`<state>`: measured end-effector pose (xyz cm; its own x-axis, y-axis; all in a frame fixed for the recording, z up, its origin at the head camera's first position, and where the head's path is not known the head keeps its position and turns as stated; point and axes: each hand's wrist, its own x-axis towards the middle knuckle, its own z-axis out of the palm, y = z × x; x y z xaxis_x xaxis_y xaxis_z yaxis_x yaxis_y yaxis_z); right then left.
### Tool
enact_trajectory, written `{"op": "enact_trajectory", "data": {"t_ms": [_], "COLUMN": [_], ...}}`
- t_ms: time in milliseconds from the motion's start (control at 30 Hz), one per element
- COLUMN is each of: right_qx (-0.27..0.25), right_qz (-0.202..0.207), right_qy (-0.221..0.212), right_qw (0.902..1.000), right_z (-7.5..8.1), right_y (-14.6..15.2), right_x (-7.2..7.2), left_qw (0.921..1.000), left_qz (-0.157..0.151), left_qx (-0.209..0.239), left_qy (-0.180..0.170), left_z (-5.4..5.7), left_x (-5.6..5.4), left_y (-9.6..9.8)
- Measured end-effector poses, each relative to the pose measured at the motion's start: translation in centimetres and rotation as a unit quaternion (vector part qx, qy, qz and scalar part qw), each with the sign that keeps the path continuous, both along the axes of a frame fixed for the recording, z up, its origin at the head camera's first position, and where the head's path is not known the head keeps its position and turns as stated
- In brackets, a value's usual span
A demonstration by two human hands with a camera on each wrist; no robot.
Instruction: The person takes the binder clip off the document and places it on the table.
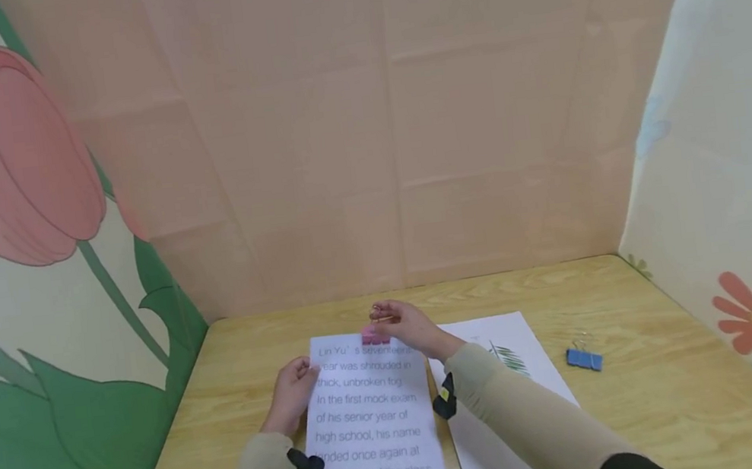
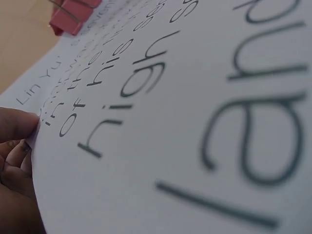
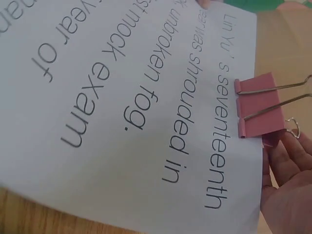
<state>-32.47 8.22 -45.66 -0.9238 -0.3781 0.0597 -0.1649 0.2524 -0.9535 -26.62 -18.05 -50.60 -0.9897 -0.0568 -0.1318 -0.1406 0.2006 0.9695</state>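
Note:
A printed sheet of paper [image 1: 370,443] is held up in front of me, its large text facing me. A pink binder clip [image 1: 374,335] sits on its top edge; in the right wrist view the clip [image 3: 262,107] bites the edge beside the first line, wire handles pointing away from the sheet. My right hand [image 1: 416,327] grips the clip from above, its fingers [image 3: 287,158] behind the clip near the rear wire handle. With thumb and curled fingers, my left hand [image 1: 294,390] pinches the sheet's upper left edge, the thumb [image 2: 19,123] on the printed face.
A second white sheet [image 1: 483,449] with a green leaf print [image 1: 509,358] lies on the wooden table [image 1: 648,404], partly under my right forearm. Farther right lies a blue binder clip [image 1: 584,360]. Walls stand behind and at both sides.

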Motion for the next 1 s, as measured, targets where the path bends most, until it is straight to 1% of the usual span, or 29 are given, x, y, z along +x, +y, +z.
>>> {"op": "enact_trajectory", "data": {"t_ms": [67, 167, 267, 333, 433, 567, 733, 933, 1000], "right_qx": [0.011, 0.040, 0.071, 0.079, 0.082, 0.075, 0.064, 0.059, 0.063], "right_qz": [-0.015, -0.039, -0.050, -0.053, -0.057, -0.063, -0.061, -0.066, -0.067], "right_qy": [0.011, 0.026, 0.045, 0.052, 0.057, 0.055, 0.066, 0.072, 0.074], "right_qw": [0.9998, 0.9981, 0.9952, 0.9941, 0.9934, 0.9937, 0.9939, 0.9934, 0.9930], "right_z": [-0.01, -0.01, -0.12, -0.17, -0.27, -0.21, -0.17, -0.40, -0.30], "right_y": [-0.11, -0.31, -0.41, -0.45, -0.48, -0.56, -0.64, -0.70, -0.72], "right_x": [-0.09, -0.01, 0.11, 0.19, 0.18, 0.17, 0.24, 0.19, 0.21], "left_qw": [1.0000, 0.9999, 0.9998, 0.9999, 0.9999, 0.9999, 0.9999, 0.9997, 0.9997], "left_qz": [-0.004, -0.010, -0.014, -0.012, -0.009, -0.006, -0.002, -0.004, -0.003], "left_qx": [0.003, 0.008, 0.012, 0.011, 0.007, 0.001, -0.007, -0.023, -0.023], "left_qy": [0.001, 0.008, 0.009, 0.006, 0.005, 0.009, 0.012, 0.011, 0.005], "left_z": [0.03, -0.16, -0.43, -0.52, -0.54, -0.49, -0.52, -0.19, -0.08], "left_x": [0.03, 0.11, 0.18, 0.18, 0.19, 0.17, 0.05, 0.00, 0.01], "left_y": [0.14, 0.23, 0.27, 0.33, 0.37, 0.40, 0.59, 0.78, 0.73]}}
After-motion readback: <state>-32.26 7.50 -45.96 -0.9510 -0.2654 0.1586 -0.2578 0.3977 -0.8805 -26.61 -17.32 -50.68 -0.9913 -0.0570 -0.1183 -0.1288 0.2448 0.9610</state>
